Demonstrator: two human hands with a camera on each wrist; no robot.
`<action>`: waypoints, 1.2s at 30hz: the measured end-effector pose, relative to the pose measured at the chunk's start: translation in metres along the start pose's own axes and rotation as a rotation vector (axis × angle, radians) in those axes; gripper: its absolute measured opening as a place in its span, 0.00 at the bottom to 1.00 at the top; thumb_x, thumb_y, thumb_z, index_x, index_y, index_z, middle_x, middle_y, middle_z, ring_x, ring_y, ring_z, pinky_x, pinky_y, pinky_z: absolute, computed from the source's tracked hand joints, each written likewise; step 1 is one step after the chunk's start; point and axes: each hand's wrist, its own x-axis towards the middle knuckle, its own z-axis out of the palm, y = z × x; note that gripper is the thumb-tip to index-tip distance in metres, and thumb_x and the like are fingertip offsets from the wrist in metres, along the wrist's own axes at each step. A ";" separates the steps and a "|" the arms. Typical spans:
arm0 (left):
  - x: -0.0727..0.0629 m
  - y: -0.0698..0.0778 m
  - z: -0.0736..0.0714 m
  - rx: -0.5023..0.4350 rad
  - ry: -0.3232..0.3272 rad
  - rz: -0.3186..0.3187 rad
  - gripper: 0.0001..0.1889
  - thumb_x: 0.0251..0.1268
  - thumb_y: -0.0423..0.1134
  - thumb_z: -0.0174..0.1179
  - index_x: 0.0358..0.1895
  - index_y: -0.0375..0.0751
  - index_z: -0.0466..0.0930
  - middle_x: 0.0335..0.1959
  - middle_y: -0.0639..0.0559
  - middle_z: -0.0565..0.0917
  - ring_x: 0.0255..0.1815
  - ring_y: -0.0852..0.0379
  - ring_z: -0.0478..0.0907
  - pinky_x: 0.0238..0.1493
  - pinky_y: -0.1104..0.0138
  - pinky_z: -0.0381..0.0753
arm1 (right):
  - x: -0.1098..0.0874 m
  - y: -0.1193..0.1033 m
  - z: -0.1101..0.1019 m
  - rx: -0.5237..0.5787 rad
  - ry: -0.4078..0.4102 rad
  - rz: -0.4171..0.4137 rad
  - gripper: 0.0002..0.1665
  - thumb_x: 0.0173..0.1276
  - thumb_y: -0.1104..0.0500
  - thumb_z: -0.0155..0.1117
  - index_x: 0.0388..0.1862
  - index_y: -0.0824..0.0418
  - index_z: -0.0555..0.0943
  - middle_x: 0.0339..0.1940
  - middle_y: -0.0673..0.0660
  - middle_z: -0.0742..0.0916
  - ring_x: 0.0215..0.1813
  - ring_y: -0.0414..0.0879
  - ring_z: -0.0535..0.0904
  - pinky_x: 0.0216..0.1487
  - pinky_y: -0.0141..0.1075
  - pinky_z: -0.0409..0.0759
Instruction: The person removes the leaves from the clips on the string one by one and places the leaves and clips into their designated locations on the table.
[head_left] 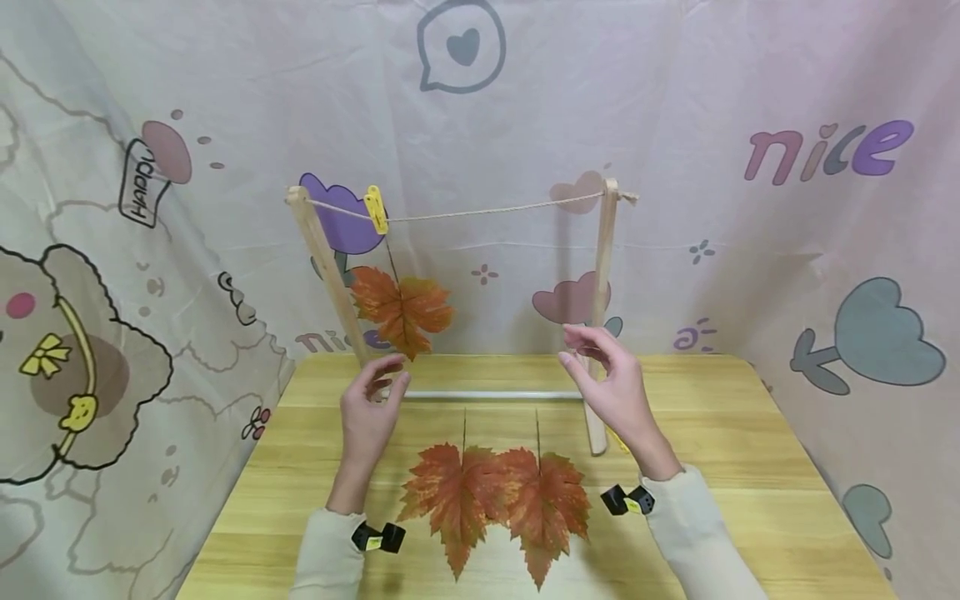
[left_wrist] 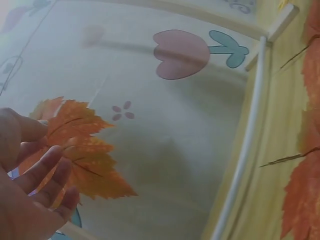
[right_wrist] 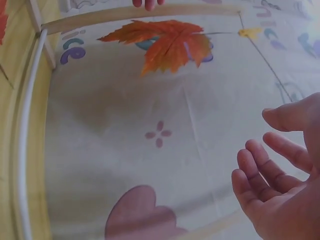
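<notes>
One orange maple leaf (head_left: 403, 310) hangs by its stem from a yellow clothespin (head_left: 376, 210) clipped on a string (head_left: 480, 213) near the left post. Two more red-orange leaves, a left leaf (head_left: 456, 500) and a right leaf (head_left: 543, 508), lie on the table with stems pointing away. My left hand (head_left: 371, 410) is raised just below the hanging leaf, fingers loosely bent and holding nothing. In front of the right post, my right hand (head_left: 611, 379) is lifted with thumb and fingers apart, nothing between them, as the right wrist view also shows.
The string runs between a left wooden post (head_left: 330, 267) and a right wooden post (head_left: 602, 292), joined low down by a white rod (head_left: 487, 394). Something yellow (head_left: 619, 442) lies behind the right post's foot, partly hidden. A printed cloth (head_left: 480, 125) hangs behind the wooden table (head_left: 720, 467).
</notes>
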 end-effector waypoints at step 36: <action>0.079 0.053 -0.005 -0.134 0.093 0.061 0.17 0.69 0.22 0.62 0.59 0.19 0.77 0.56 0.24 0.81 0.59 0.30 0.78 0.50 0.74 0.80 | 0.108 -0.045 0.051 -0.057 -0.076 -0.464 0.23 0.68 0.63 0.72 0.62 0.63 0.82 0.56 0.56 0.86 0.59 0.47 0.80 0.65 0.41 0.75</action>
